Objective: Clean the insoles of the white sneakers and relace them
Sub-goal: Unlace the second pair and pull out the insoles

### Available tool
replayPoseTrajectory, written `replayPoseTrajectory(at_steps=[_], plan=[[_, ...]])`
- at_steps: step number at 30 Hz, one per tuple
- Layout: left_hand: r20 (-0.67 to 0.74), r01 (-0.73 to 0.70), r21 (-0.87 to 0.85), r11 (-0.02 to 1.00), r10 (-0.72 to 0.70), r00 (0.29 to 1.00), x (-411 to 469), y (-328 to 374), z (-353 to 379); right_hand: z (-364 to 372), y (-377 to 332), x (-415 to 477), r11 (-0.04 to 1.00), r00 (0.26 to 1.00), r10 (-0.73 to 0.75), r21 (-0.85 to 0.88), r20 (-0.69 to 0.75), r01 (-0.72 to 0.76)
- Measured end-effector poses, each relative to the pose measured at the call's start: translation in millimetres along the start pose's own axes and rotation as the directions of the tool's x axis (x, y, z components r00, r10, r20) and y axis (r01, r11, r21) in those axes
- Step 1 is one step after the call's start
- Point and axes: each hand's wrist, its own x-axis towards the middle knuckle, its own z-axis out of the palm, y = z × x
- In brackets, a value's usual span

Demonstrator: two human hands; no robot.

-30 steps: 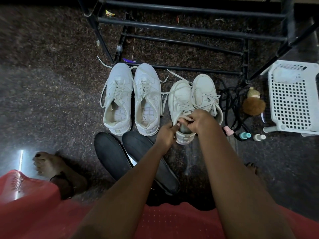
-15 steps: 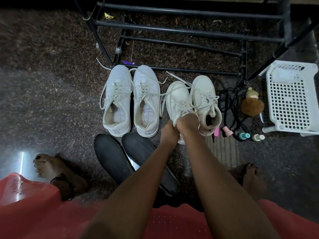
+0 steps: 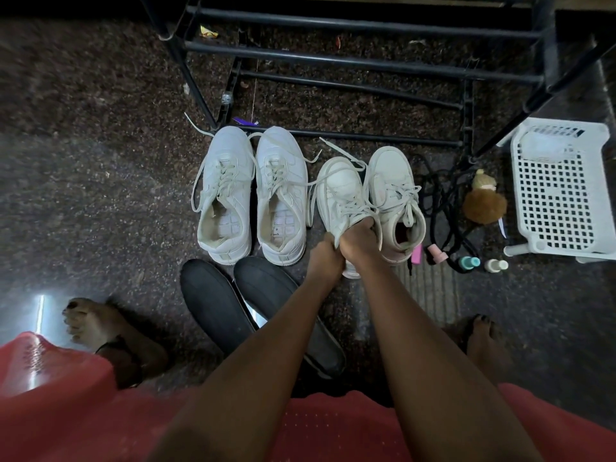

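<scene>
Dark speckled stone floor (image 3: 83, 195) runs under everything, with a red garment (image 3: 333, 435) across the near edge and a bare foot on either side of it. Just beyond, two black insoles (image 3: 213, 305) lie side by side on the floor, the right-hand one partly hidden under the left forearm. Past them both hands meet at the heel end of the third sneaker (image 3: 336, 195): the left hand (image 3: 325, 258) has its fingers curled round the heel edge, and the right hand (image 3: 358, 241) clasps the collar, fingers hooked over the opening. This shoe sits in a row of four white sneakers, toes pointing away, laces loose; the left pair (image 3: 226, 195) stands apart from the hands, and the fourth sneaker (image 3: 393, 191) is just beside the gripped one. To the right lie tangled black cords (image 3: 443, 201), small bottles (image 3: 468, 261), a fluffy brown toy (image 3: 485, 205) and a white perforated basket (image 3: 563, 195). Farthest off stands a black metal rack (image 3: 333, 58).
</scene>
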Motion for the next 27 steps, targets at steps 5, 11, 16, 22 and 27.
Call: replayPoseTrajectory(at_steps=[5, 11, 16, 22, 27], plan=[[0.030, 0.007, -0.059, 0.998, -0.005, 1.000, -2.0, 4.9, 0.5, -3.6, -7.9, 3.5, 0.999, 0.992, 0.024, -0.041, -0.124, -0.029], [0.138, -0.016, -0.157, 0.987, 0.038, 0.990, -2.6, 2.6, -8.7, -27.5, -7.8, 14.0, 0.953, 0.988, 0.155, 0.268, -0.020, -0.144], [0.192, -0.035, -0.275, 0.961, 0.091, 0.977, -4.2, -2.1, -10.4, -32.6, -10.8, 12.3, 0.957, 0.991, 0.134, 0.259, 0.000, -0.129], [0.182, 0.007, -0.315, 0.949, 0.053, 0.982, 1.0, -5.3, -8.5, -24.6, -2.6, 7.2, 0.938, 0.994, 0.096, 0.339, -0.053, -0.073], [0.186, 0.025, -0.315, 0.949, 0.036, 0.982, 3.4, -12.3, -9.5, -17.4, 9.2, -15.1, 0.985, 0.949, -0.171, -0.056, -0.266, 0.161]])
